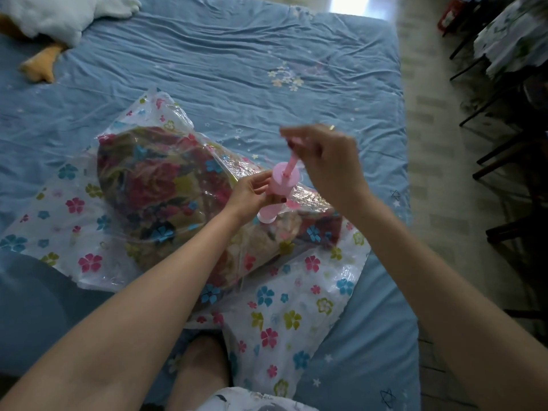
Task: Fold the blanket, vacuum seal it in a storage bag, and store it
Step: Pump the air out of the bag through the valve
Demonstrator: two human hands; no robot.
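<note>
A folded floral blanket (160,185) lies inside a clear storage bag printed with small flowers (284,315), spread across the blue bed. A pink hand pump (283,180) stands upright on the bag's top, near the blanket's right end. My left hand (252,192) grips the pump's barrel. My right hand (323,155) is raised above it and grips the pump's handle, with the thin pink rod (292,163) drawn out between handle and barrel. The right hand is motion-blurred. The valve under the pump is hidden.
The blue sheet (225,57) covers the bed. A white plush goose with orange feet (44,22) lies at the far left corner. My knee (201,369) is at the near edge. Tiled floor, dark chair legs (501,161) and a cloth-covered table stand to the right.
</note>
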